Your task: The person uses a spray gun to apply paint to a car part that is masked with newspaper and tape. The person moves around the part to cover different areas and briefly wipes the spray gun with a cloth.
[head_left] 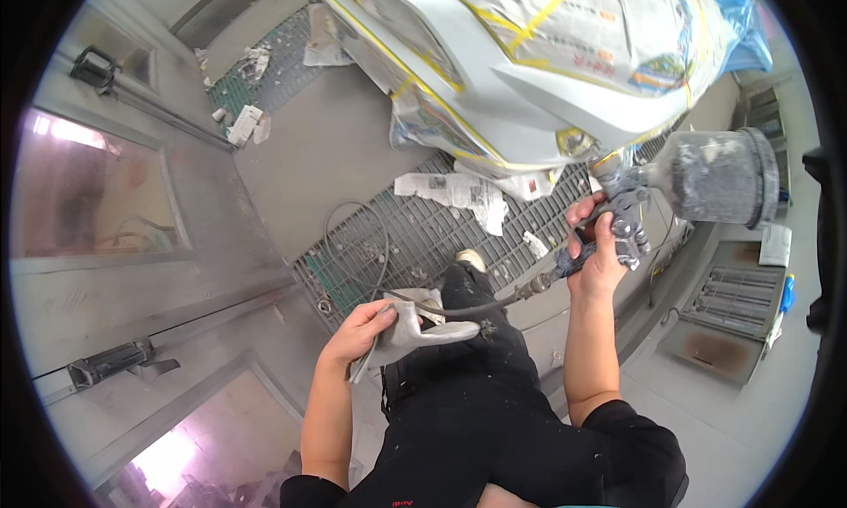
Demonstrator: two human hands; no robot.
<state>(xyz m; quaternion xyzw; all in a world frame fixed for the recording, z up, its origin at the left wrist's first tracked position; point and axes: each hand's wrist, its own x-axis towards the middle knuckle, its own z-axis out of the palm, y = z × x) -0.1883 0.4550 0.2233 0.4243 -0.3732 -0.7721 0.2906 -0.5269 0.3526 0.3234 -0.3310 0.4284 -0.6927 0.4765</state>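
Well | L fingers (378, 314) grip pale sheet (408, 336) (matl unclear) | R fingers (606, 243) round spray gun (628, 210) | masked bodywork (520, 102) cut off

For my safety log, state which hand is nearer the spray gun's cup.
Right. The right hand grips the spray gun beside its cup; the left hand is farther left, holding a pale cloth-like item.

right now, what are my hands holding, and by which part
Your right hand grips the spray gun by its handle; your left hand holds a pale cloth by its left side.
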